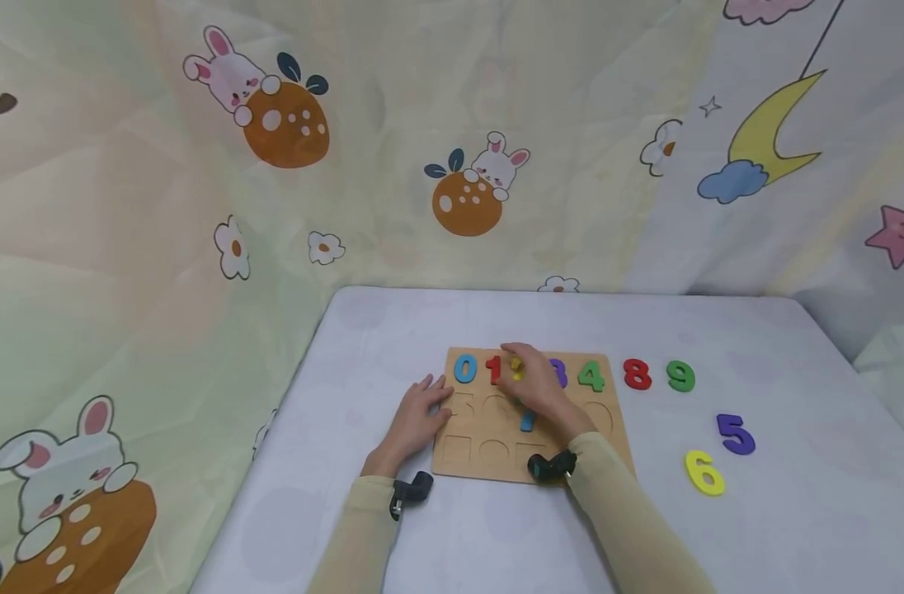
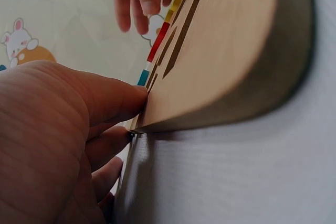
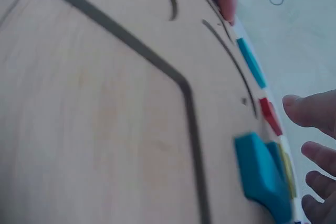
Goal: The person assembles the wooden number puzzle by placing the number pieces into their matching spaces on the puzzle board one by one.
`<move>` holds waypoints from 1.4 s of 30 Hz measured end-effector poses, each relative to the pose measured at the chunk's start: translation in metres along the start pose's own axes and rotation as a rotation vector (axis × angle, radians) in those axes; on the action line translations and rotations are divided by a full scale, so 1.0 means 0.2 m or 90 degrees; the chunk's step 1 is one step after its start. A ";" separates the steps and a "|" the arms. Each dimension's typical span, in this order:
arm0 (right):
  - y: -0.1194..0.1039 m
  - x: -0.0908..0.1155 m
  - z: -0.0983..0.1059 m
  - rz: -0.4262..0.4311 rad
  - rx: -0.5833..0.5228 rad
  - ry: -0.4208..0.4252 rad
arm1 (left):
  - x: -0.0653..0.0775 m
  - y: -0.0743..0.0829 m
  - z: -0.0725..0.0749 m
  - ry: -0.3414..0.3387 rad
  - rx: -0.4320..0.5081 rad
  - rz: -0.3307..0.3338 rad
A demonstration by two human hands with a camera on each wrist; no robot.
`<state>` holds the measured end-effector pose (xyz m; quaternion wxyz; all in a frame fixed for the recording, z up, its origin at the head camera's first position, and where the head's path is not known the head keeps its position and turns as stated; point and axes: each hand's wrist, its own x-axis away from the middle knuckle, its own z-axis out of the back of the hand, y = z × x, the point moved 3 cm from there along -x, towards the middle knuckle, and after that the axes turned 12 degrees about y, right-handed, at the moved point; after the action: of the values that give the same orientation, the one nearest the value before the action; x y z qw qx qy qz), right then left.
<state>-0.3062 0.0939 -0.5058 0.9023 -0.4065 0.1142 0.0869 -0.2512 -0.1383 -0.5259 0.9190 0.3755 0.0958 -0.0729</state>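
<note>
My left hand (image 1: 411, 421) touches the left edge of a wooden number puzzle board (image 1: 496, 470), its thumb and fingertips at the rim. Over the board's top row hovers my right hand (image 1: 537, 384), fingers loosely spread and holding nothing. That row has a blue 0 (image 1: 465, 369), a red 1 (image 1: 493, 370), a yellow 2 (image 1: 517, 369) partly covered by the fingers, a purple 3 (image 1: 559, 373) and a green 4 (image 1: 591, 376). A blue 7 (image 3: 262, 177) lies on the board below the right hand, partly hidden by it in the head view.
Right of the board, a red 8 (image 1: 637, 374) and a green 9 (image 1: 680, 376) lie on the white table (image 1: 311, 511). Closer to me are a purple 5 (image 1: 736, 435) and a yellow 6 (image 1: 704, 473). A printed cloth (image 1: 393, 99) hangs behind.
</note>
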 end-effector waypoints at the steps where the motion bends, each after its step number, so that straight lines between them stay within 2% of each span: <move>1: 0.00 0.00 0.01 -0.002 0.002 0.005 | 0.00 0.00 0.00 0.002 0.004 0.000; 8: 0.05 0.06 0.14 -0.051 -0.010 0.030 | -0.01 0.00 -0.01 0.005 0.003 0.005; 16: 0.15 0.16 0.35 -0.101 0.018 0.032 | 0.00 0.00 -0.01 -0.005 -0.012 0.035; 23: 0.22 0.25 0.50 -0.079 0.072 0.063 | 0.00 -0.01 -0.01 -0.003 -0.005 0.042; 27: 0.28 0.31 0.55 -0.086 0.094 0.074 | 0.00 -0.01 -0.02 -0.003 0.002 0.036; 32: 0.36 0.35 0.59 -0.120 0.095 0.089 | 0.00 -0.01 -0.01 0.000 0.002 0.028; 42: 0.47 0.36 0.65 -0.141 0.092 0.192 | -0.01 -0.02 -0.03 0.000 -0.006 0.040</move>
<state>-0.2436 0.2575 -0.5089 0.9059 -0.3590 0.2086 -0.0830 -0.2535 -0.1371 -0.5318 0.9226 0.3739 0.0842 -0.0433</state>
